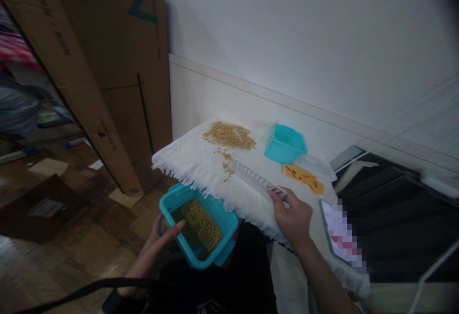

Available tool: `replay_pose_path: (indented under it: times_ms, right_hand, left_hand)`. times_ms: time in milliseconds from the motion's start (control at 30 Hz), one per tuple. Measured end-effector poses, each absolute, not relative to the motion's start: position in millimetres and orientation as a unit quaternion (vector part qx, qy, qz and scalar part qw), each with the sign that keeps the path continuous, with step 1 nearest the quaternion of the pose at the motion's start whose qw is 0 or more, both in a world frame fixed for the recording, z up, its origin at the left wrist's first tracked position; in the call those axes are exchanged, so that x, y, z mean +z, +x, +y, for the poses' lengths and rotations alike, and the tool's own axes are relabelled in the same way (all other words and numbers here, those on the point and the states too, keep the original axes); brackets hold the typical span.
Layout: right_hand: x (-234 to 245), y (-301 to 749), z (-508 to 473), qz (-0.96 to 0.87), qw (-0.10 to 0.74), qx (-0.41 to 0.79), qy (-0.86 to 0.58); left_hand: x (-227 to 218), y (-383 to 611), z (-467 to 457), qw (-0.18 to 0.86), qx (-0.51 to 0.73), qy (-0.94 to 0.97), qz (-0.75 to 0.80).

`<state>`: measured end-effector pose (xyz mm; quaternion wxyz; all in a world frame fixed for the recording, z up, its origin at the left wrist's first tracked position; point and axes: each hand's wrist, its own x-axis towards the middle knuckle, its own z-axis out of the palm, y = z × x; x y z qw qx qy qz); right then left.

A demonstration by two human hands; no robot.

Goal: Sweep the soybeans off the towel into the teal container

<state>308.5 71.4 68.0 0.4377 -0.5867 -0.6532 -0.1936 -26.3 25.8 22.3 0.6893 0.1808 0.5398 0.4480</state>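
Note:
My left hand (168, 232) grips the near-left rim of a teal plastic container (226, 211), its thumb over the edge. A layer of yellow soybeans (204, 223) lies in the container, which is held tilted just below the table's fringed edge. My right hand (293, 211) is closed on one end of a long white plastic piece with a row of slots (254, 176), perhaps a tray seen at a slant. Its far end is beside a few scattered soybeans (227, 161) on the white cloth (190, 154). Farther back lies a larger pile of soybeans (229, 135).
A second teal container (285, 144) stands near the wall, with a clear lid (317, 167) and a crumpled yellow cloth or packet (303, 178) beside it. A phone (340, 237) lies at the right. A tall cardboard box (118, 75) stands left of the table.

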Motion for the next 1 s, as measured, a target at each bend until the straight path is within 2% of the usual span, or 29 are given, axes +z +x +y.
replay_pose_path:
  times_ms: [1000]
  right_hand:
    - [78, 284, 53, -0.717, 0.419, -0.187, -0.525]
  left_hand:
    - [29, -25, 23, 0.701, 0.456, 0.178, 0.519]
